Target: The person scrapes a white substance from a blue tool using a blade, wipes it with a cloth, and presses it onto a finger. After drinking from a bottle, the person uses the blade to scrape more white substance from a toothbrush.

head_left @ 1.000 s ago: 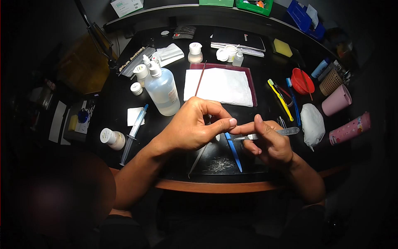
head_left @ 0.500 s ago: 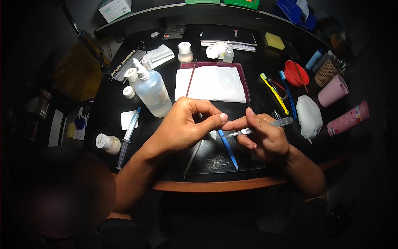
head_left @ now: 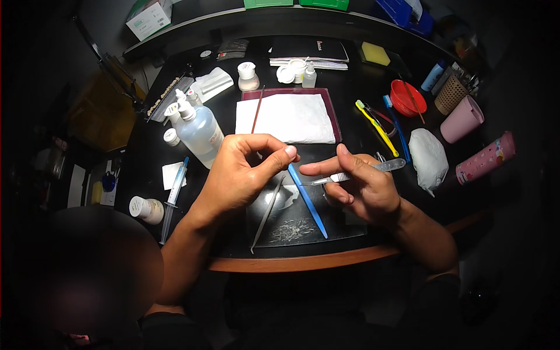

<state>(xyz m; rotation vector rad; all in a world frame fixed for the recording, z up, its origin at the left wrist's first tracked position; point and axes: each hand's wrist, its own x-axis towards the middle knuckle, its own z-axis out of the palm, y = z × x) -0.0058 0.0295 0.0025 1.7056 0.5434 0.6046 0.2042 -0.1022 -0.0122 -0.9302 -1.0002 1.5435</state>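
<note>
My left hand [head_left: 242,175] is closed, thumb and index finger pinched together above the glass plate. Whatever lies between those fingertips is too small or hidden to name. To its right, my right hand [head_left: 373,189] grips a scalpel [head_left: 341,177], its blade pointing left and its rounded handle end sticking out past the hand. The right index finger stretches toward the left fingertips with a small gap between. Below the hands, a blue plastic instrument [head_left: 309,203] and a thin metal instrument [head_left: 266,214] lie on the glass plate [head_left: 344,233], beside a scatter of pale shavings [head_left: 291,230].
White tissue [head_left: 291,116] covers a dark red pad behind the hands. At left stand a large clear bottle [head_left: 201,134], a syringe [head_left: 175,198] and a small jar [head_left: 146,210]. At right are toothbrushes [head_left: 379,129], a red bowl [head_left: 407,98] and a white bag [head_left: 427,157].
The fingertips of my two hands have separated; the right index finger has drawn back from the left pinch. The scalpel stays in my right hand. The whole view has shifted slightly.
</note>
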